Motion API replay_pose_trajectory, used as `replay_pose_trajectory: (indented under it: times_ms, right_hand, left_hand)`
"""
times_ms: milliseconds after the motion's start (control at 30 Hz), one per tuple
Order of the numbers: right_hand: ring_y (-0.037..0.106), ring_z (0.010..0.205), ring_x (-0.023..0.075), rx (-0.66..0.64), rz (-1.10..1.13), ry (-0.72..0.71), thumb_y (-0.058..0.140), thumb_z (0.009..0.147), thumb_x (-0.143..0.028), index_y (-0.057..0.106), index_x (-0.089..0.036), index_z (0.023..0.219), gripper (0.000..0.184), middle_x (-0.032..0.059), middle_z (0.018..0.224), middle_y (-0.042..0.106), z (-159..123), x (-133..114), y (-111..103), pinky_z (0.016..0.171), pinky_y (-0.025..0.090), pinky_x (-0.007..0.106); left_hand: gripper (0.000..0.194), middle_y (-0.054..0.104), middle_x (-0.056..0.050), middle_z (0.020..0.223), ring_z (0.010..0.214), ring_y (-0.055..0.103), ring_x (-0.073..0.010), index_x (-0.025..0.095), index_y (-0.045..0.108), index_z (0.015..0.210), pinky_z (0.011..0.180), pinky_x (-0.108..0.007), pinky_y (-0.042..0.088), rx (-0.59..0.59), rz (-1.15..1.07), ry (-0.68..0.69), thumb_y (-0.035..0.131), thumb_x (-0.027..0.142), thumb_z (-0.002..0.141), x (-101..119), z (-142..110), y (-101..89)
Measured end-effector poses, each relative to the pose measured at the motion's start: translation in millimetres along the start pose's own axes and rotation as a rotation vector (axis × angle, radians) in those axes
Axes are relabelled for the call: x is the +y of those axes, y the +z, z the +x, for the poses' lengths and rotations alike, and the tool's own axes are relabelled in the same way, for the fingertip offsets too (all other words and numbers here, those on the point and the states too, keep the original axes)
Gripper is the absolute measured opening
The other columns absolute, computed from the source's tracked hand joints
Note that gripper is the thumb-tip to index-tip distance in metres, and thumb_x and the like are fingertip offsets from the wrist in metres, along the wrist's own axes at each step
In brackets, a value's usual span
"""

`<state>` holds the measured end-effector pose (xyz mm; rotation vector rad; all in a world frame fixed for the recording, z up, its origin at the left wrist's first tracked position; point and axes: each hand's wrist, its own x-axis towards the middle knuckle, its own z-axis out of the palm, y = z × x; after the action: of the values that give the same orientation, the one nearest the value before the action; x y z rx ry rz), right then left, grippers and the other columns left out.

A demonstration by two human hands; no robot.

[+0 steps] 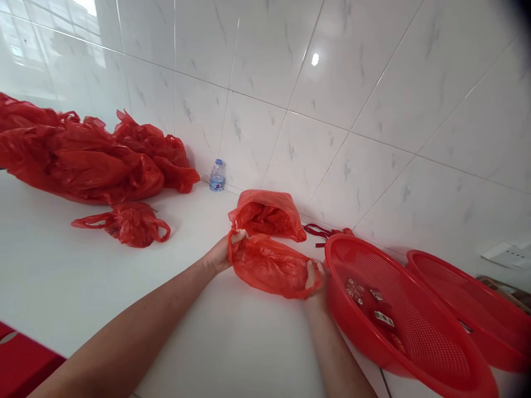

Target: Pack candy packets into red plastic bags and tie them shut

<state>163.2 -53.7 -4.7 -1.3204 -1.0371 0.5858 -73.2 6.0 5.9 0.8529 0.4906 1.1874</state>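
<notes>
Both left hand (224,253) and right hand (316,281) grip a red bag (271,268), which hides part of each.

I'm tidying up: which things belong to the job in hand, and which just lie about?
Likely the job:
thin red plastic bag in the left hand and right hand
open red plastic bag behind it
heaped red plastic bags
nearer round red perforated plastic basket

Apparently lying about:
small clear plastic bottle with blue cap
dark red straps beside the basket
</notes>
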Motion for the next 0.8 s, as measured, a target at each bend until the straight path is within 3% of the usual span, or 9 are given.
replay_pose_trajectory:
  times_ms: [167,367,500,600,667,767,800]
  right_hand:
    - [0.058,0.069,0.0173,-0.044,0.054,0.042,0.051,0.078,-0.049,0.053,-0.020,0.079,0.029,0.0038,0.079,0.059,2,4,-6,0.059,0.050,0.028]
    - [0.063,0.078,0.0215,-0.214,0.015,0.081,0.054,0.078,-0.054,0.057,-0.021,0.089,0.035,0.0056,0.087,0.065,-7,11,-12,0.066,0.053,0.033]
    - [0.063,0.096,0.0262,-0.254,0.018,0.185,0.064,0.070,-0.052,0.053,-0.022,0.111,0.051,0.0114,0.113,0.062,-23,18,-32,0.070,0.055,0.036]
    - [0.064,0.097,0.0285,-0.271,-0.031,0.239,0.075,0.059,-0.044,0.050,-0.021,0.118,0.068,0.0135,0.114,0.062,-48,16,-57,0.073,0.055,0.039]
    - [0.065,0.093,0.0291,-0.174,-0.154,0.209,0.075,0.058,-0.044,0.056,-0.020,0.112,0.062,0.0129,0.104,0.066,-73,6,-73,0.076,0.054,0.041]
    - [0.064,0.091,0.0289,0.158,-0.438,0.056,0.064,0.070,-0.049,0.065,-0.023,0.097,0.038,0.0110,0.098,0.069,-111,-23,-84,0.078,0.052,0.040]
    - [0.065,0.088,0.0284,0.212,-0.480,-0.019,0.062,0.072,-0.048,0.066,-0.024,0.095,0.033,0.0104,0.093,0.070,-121,-35,-83,0.075,0.053,0.038]
  left_hand:
    - [0.025,0.063,-0.001,0.072,0.062,0.060,-0.0123,0.016,0.055,0.075,0.057,-0.023,0.050,0.056,-0.090,0.040,0.071,0.033,0.072,13,8,-24.9]
    - [0.023,0.060,0.001,0.072,0.060,0.057,-0.0087,0.016,0.053,0.075,0.056,-0.020,0.048,0.055,-0.097,0.065,0.070,0.032,0.074,9,11,-29.4]
    - [0.024,0.060,0.000,0.075,0.062,0.058,-0.0093,0.016,0.053,0.075,0.057,-0.020,0.048,0.038,-0.095,0.062,0.070,0.033,0.074,5,12,-29.7]
    - [0.024,0.060,-0.001,0.076,0.063,0.059,-0.0099,0.016,0.054,0.077,0.057,-0.021,0.048,0.026,-0.101,0.052,0.071,0.032,0.073,3,13,-30.0]
    - [0.024,0.061,-0.001,0.076,0.062,0.059,-0.0102,0.016,0.056,0.080,0.057,-0.021,0.048,0.026,-0.106,0.044,0.073,0.031,0.071,1,13,-29.3]
    - [0.026,0.062,-0.001,0.075,0.061,0.059,-0.0102,0.016,0.058,0.085,0.057,-0.021,0.048,0.022,-0.106,0.021,0.075,0.028,0.069,-4,13,-26.0]
    - [0.027,0.062,-0.001,0.076,0.061,0.059,-0.0100,0.016,0.058,0.087,0.057,-0.021,0.048,0.014,-0.104,0.010,0.075,0.027,0.068,-5,12,-24.1]
